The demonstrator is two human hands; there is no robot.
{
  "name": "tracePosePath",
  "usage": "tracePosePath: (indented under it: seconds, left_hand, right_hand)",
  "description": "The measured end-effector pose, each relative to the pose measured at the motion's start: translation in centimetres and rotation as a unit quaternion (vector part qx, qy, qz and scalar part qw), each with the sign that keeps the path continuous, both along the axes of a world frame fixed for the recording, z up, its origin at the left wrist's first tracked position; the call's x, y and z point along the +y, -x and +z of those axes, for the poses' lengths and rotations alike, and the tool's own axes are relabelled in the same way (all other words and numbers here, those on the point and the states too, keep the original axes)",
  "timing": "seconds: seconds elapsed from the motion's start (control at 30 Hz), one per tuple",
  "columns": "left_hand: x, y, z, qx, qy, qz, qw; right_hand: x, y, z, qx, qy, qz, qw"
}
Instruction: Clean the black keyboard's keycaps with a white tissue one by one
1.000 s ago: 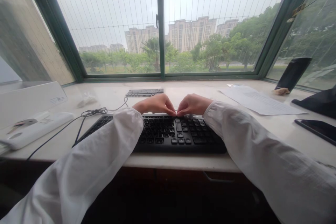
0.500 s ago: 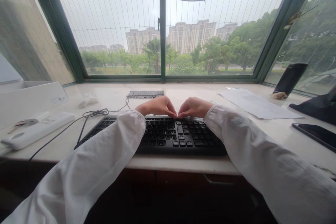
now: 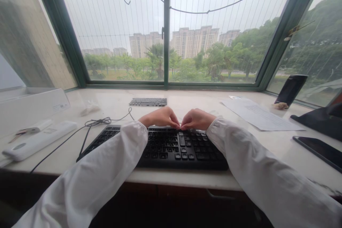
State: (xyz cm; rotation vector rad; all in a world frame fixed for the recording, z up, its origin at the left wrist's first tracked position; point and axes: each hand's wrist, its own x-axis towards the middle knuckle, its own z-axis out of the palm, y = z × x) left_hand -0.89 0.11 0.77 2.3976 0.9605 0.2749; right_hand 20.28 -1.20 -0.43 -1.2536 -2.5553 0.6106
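The black keyboard (image 3: 184,149) lay on the table (image 3: 189,98) before the window (image 3: 166,17) — long axis parallel to it, back edge facing it. At that edge, left hand (image 3: 159,117) and right hand (image 3: 198,119) were pinched closed — on what, I couldn't tell.

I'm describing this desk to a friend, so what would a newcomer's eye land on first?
Probably the bare left hand and bare right hand, nearly meeting fingertip to fingertip at the far edge of the long black plastic keyboard, mid-picture. Behind rises the wide, green-framed glass window. A dark grey rectangular array of key-like pieces lies beyond the left hand.
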Motion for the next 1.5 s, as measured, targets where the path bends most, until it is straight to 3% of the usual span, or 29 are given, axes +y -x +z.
tracePosePath:
  seconds: [0.37, 0.73, 1.03, 1.23, 1.4, 1.5]
  left_hand:
    - [-0.1, -0.1, -0.6, -0.003, -0.016, 0.004, 1.000]
    - [-1.0, -0.6, 0.0, -0.001, -0.062, -0.002, 0.998]
    - [-1.5, -1.1, 0.0, 0.030, -0.084, 0.006, 0.996]
    - [-1.1, -0.5, 0.1, 0.009, -0.049, 0.016, 0.999]
    - [0.1, 0.8, 0.8, -0.037, -0.077, 0.088, 0.992]
    - [0.4, 1.3, 1.0, -0.038, -0.120, 0.145, 0.981]
  right_hand:
    - [-0.8, 0.7, 0.3, -0.027, -0.063, -0.012, 0.998]
    - [-0.7, 0.8, 0.3, 0.008, -0.021, -0.024, 0.999]
    - [-0.3, 1.5, 0.4, -0.033, -0.007, -0.040, 0.999]
    - [-0.3, 0.0, 0.8, 0.014, -0.005, -0.023, 1.000]
    - [-0.8, -1.9, 3.1, 0.109, -0.073, -0.089, 0.987]
    - [-1.2, -1.1, 2.8, 0.102, -0.112, -0.082, 0.985]
